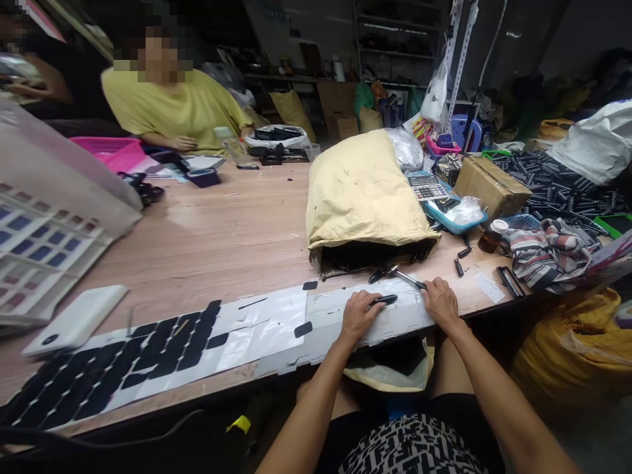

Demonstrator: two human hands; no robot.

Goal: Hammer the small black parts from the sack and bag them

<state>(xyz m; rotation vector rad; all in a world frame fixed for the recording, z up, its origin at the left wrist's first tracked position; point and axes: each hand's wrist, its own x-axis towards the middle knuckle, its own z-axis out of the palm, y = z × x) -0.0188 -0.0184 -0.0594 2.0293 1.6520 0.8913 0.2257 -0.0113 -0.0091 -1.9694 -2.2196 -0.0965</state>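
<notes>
My left hand [358, 318] is closed around a short black cylindrical piece [386, 299], one end of which sticks out past the fingers. In my right hand [441, 303] is a hammer-like tool [409, 277] with a slim silver shaft; its head points left, towards the sack mouth. Both hands are low over a pale board [328, 332] at the table's front edge. Just beyond them a big cream sack [365, 184] lies on its side, its dark mouth facing me. Small black pieces [376, 274] lie at that mouth. Below, an open bag [390, 376] sits between my legs.
Black rounded patches [162, 336] on white sheets cover the table's front left. A white plastic crate [44, 257] stands at left. At right are a blue basket [461, 227], a cardboard box [494, 184] and a brown bottle [492, 237]. A person in yellow [172, 112] sits opposite.
</notes>
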